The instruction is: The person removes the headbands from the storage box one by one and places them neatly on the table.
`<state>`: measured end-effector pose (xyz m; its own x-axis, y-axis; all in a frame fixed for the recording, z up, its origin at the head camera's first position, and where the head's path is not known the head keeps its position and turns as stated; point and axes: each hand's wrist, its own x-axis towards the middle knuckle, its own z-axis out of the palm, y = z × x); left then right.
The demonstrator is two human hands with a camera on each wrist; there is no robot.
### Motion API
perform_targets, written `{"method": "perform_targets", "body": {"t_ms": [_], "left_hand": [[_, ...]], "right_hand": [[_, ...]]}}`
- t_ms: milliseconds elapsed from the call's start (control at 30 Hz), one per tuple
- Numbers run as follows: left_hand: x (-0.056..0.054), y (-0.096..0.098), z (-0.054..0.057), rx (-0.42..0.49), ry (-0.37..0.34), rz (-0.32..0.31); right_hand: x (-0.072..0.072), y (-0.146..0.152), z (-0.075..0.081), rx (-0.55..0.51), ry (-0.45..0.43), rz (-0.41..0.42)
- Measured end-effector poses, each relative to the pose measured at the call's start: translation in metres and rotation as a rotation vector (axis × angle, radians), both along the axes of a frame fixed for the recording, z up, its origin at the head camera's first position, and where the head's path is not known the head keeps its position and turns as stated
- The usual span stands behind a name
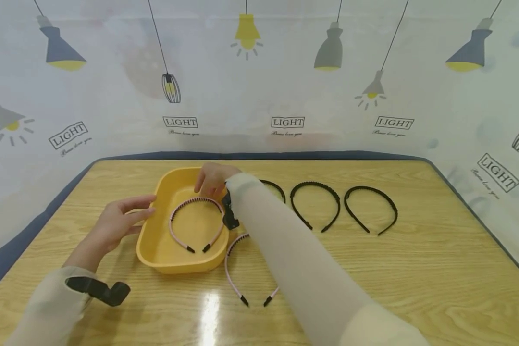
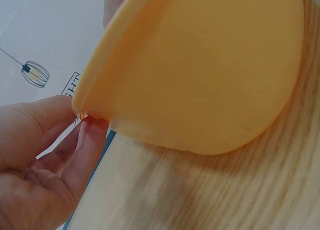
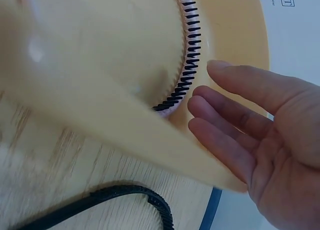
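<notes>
My left hand (image 1: 117, 223) grips the left rim of a yellow plastic basin (image 1: 181, 267), fingertips at the lip. The left wrist view shows the basin's outer wall (image 2: 200, 75) close up, with fingers under its lip. Inside the basin lies a pink headband (image 1: 176, 234) with black teeth and black tips. Over the basin's far right corner is my right hand (image 1: 214, 178), its fingers loosely bent and holding nothing. In the right wrist view its fingertips are just beside the toothed band of the pink headband (image 3: 191, 45).
A second pink headband (image 1: 230, 276) lies in front of the basin's right side, partly hidden by my right sleeve. To the right are black headbands: one partly covered (image 1: 278, 186), a middle one (image 1: 315, 183) and a far-right one (image 1: 395, 211). A printed curtain (image 1: 225, 86) stands behind the wooden table.
</notes>
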<state>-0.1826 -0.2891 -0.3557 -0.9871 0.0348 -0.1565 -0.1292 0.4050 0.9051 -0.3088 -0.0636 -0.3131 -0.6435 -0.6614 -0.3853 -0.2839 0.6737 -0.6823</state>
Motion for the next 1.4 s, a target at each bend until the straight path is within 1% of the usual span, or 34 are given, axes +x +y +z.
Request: {"method": "perform_targets", "body": {"t_ms": [133, 333, 567, 733, 933, 1133, 1400], "left_hand": [[0.000, -0.001, -0.001, 0.007, 0.002, -0.001], [-0.001, -0.001, -0.001, 0.011, -0.001, 0.000], [0.000, 0.000, -0.001, 0.017, -0.009, 0.006], [0.000, 0.000, -0.002, 0.029, -0.001, -0.001], [0.001, 0.000, 0.001, 0.032, 0.013, -0.003], [0.002, 0.001, 0.003, 0.021, 0.014, -0.009], [0.002, 0.000, 0.003, 0.022, 0.015, -0.012]], "right_hand": [[0.001, -0.002, 0.000, 0.053, 0.032, 0.028], [0.001, -0.004, -0.002, 0.105, 0.078, 0.060], [-0.001, -0.006, -0.006, 0.166, 0.105, 0.111], [-0.005, -0.007, -0.010, 0.173, 0.162, 0.142], [-0.007, -0.009, -0.011, 0.176, 0.217, 0.151], [-0.008, -0.009, -0.011, 0.166, 0.222, 0.162], [-0.011, -0.009, -0.011, 0.135, 0.190, 0.145]]}}
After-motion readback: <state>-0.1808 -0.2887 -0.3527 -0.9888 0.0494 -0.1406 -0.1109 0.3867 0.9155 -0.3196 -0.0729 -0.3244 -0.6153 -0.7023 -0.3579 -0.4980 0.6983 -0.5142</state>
